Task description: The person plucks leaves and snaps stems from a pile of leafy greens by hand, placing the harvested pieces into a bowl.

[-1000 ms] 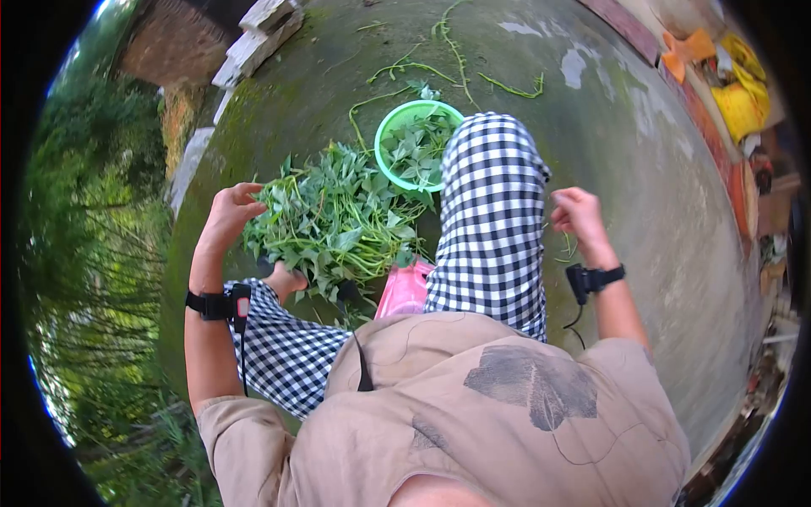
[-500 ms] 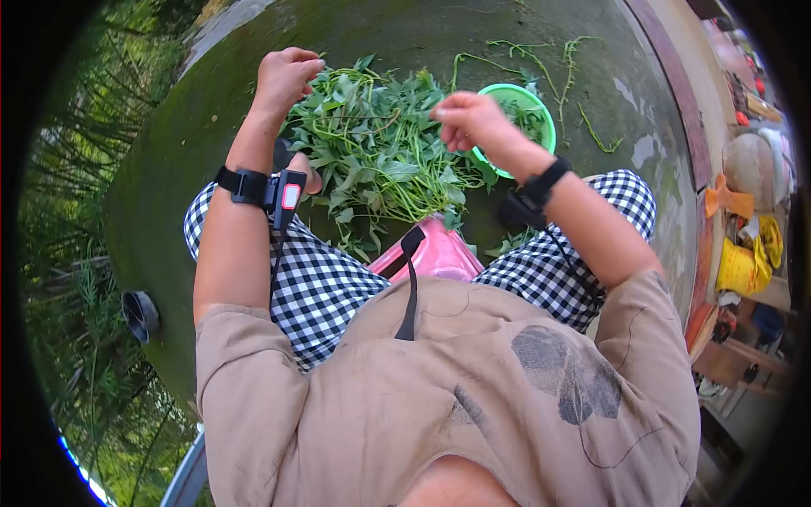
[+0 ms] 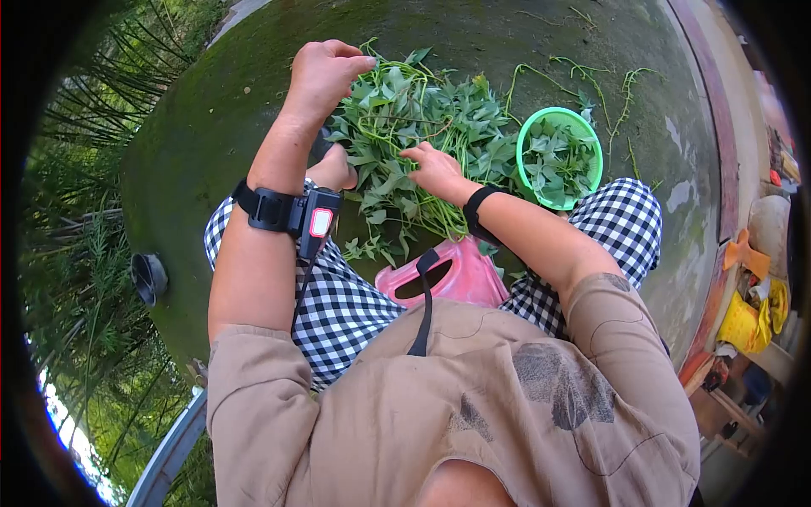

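Leafy stems [image 3: 469,118] beneath right hand [image 3: 438,172]

Soft, even daylight; fisheye edges curve into black corners.

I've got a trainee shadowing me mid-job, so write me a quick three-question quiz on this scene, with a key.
1. Multiple choice: what lies in the round, light-green plastic basket?
a) gravel
b) loose green leaves
c) folded cloth

2. True or false: the left hand is nearer to the tangled heap of green leafy stems than to the basket.

3. Fill in: the shiny plastic item with an oblong opening, between the legs of the black-and-white checked cloth trousers, is ____ in colour.

Key: 1. b; 2. true; 3. pink
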Available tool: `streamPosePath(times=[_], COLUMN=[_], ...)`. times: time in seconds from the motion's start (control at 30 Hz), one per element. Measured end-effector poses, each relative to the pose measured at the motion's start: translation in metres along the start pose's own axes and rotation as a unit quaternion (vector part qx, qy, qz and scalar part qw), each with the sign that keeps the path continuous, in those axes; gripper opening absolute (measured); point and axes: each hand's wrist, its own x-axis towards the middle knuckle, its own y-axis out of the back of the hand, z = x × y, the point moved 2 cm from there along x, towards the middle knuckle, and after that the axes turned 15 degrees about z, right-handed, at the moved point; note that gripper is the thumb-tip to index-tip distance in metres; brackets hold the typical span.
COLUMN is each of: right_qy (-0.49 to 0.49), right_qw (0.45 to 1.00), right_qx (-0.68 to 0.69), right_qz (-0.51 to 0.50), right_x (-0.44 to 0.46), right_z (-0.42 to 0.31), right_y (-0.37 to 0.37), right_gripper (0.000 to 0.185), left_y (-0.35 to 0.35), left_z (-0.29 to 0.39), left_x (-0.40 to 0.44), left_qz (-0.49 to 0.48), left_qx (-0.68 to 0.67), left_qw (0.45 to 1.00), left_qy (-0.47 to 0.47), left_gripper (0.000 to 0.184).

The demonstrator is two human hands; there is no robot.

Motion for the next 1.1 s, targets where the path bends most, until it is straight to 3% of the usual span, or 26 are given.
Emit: streamPosePath(times=[0.03,0.13,0.17,0.27,0.4,0.43,0.6,0.67,0.7,0.8,0.83,0.93,1.0,1.07,1.1], right_qy=[0.030,-0.034,-0.091,-0.057,-0.089,-0.079,-0.076,-0.095,-0.112,-0.014,0.056,0.061,0.042,0.007,0.027], right_qw=[0.999,0.993,0.979,0.984,0.995,0.996,0.983,0.964,0.963,0.972,0.986,0.997,0.976,0.918,0.905], right_qx=[0.004,0.104,0.127,0.047,0.012,0.034,0.143,0.187,0.180,-0.004,-0.010,0.004,0.188,0.383,0.410], right_qz=[-0.042,-0.035,-0.130,-0.165,-0.046,-0.037,-0.082,-0.162,-0.163,-0.233,-0.159,0.041,0.098,0.101,0.114], right_x=[0.009,0.017,0.022,0.015,0.011,0.011,0.017,0.019,0.019,0.020,0.020,0.042,0.060,0.059,0.050], right_z=[-0.005,-0.014,-0.011,-0.015,-0.002,0.001,0.004,0.000,0.002,-0.032,-0.034,-0.053,-0.060,-0.085,-0.104], right_y=[-0.004,-0.022,-0.024,-0.022,-0.019,-0.016,-0.029,-0.033,-0.042,-0.013,-0.013,0.027,0.076,0.134,0.163], right_gripper=[0.060,0.072,0.078,0.075,0.074,0.082,0.104,0.107,0.084,0.049,0.026,0.023,0.018,0.015,0.014], left_y=[-0.002,-0.009,-0.010,-0.010,-0.015,-0.017,-0.029,-0.032,-0.029,-0.020,-0.016,0.002,0.013,0.023,0.025], left_z=[0.001,0.000,0.001,0.001,-0.005,-0.005,-0.006,-0.010,-0.007,0.000,0.003,0.012,0.013,0.008,0.007], left_x=[-0.001,-0.003,-0.003,-0.001,0.001,0.000,-0.009,-0.006,-0.004,0.001,0.002,0.001,0.006,0.011,0.010], left_qz=[-0.006,-0.017,-0.021,-0.024,-0.007,-0.007,-0.066,-0.067,-0.059,-0.004,0.022,0.109,0.186,0.244,0.238], left_qx=[0.008,-0.006,-0.006,-0.014,0.014,0.014,0.001,0.008,0.017,0.007,-0.005,-0.148,-0.198,-0.233,-0.254], left_qw=[1.000,1.000,1.000,0.999,0.998,0.998,0.995,0.995,0.996,0.998,0.998,0.983,0.962,0.941,0.935], left_qy=[-0.008,-0.025,-0.020,-0.015,-0.055,-0.064,-0.073,-0.067,-0.068,-0.065,-0.064,0.012,0.013,0.040,0.066], left_gripper=[0.031,0.030,0.030,0.030,0.032,0.033,0.029,0.029,0.028,0.028,0.030,0.022,0.015,0.016,0.013])
